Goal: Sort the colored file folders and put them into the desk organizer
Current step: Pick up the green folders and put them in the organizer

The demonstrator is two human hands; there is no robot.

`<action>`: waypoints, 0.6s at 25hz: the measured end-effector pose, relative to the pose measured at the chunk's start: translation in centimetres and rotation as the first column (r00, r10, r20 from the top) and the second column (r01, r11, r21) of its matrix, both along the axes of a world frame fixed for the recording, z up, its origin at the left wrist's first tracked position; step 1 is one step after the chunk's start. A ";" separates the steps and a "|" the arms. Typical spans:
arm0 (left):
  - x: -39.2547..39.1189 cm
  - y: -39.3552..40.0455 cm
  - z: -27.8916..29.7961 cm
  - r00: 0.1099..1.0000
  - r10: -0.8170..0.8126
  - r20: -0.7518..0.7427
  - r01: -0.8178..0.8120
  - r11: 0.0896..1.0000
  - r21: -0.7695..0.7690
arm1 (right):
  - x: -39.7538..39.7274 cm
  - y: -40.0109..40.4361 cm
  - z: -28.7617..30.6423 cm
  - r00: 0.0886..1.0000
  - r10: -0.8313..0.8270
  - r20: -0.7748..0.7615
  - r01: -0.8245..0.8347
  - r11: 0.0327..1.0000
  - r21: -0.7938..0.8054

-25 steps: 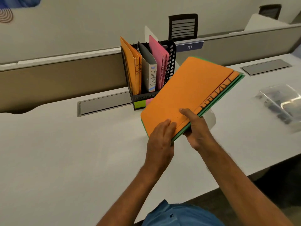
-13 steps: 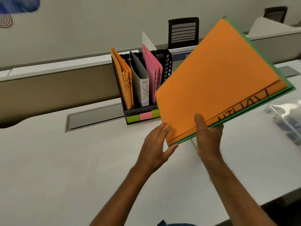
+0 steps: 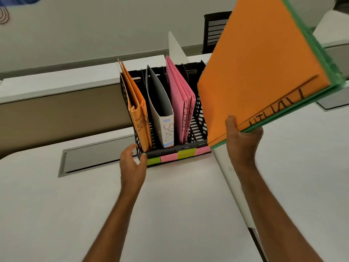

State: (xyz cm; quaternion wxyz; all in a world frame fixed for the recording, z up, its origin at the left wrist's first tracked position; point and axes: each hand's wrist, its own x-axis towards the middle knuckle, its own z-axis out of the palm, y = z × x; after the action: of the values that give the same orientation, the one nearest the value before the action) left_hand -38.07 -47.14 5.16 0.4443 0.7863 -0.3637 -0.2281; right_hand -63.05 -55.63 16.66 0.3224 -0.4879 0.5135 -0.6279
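We observed the black mesh desk organizer [image 3: 196, 121] standing on the white desk [image 3: 179, 205], its back against the low partition [image 3: 56, 108]. Its front lip carried green and pink sticky labels [image 3: 169, 157].

Slot contents, left to right:
1. Orange folders [image 3: 138, 114], leaning toward the left wall.
2. A grey binder [image 3: 160, 110] with handwritten lettering on its spine.
3. Pink folders [image 3: 180, 99], upright.
4. The rightmost slot, largely hidden; we could not tell what it held.

The right hand [image 3: 242, 144] pinched the lower edge of a stack raised off the desk, thumb on the front face and fingers curled behind. The stack consisted of an orange folder [image 3: 260, 69] in front and green folders [image 3: 321, 53] behind it, their edges showing along the right and bottom sides. The stack was tilted, its lower left corner just beside the organizer's right front corner, and it covered part of the organizer's right side.

The left hand [image 3: 133, 165] was spread, with its thumb and fingertips at the organizer's front left corner; we could not confirm firm contact.

Bare desk surface lay in front of the organizer, between both forearms. A recessed cable tray [image 3: 94, 157] sat to the organizer's left.
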 end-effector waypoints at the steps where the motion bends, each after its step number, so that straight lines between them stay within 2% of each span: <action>1: 0.7 -0.9 -0.6 0.999 0.028 -0.032 -0.028 0.999 0.015 | 0.6 -1.6 -0.8 0.999 -0.010 -0.031 0.010 1.000 -0.011; 7: 2.1 -3.4 -4.2 0.974 0.099 -0.204 -0.084 0.993 0.081 | 3.6 -8.1 -6.0 0.988 -0.018 -0.152 0.015 1.000 -0.020; 15: 1.5 -3.6 -6.6 0.956 0.112 -0.272 -0.106 0.994 0.039 | 4.7 -10.2 -12.5 0.964 0.167 -0.205 -0.150 0.984 0.098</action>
State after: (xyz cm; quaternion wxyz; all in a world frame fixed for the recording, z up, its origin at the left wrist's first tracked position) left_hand -36.59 -50.74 -1.48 0.4928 0.7714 -0.2522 -0.3140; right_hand -58.39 -65.87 4.15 0.3347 -0.5782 0.5295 -0.5228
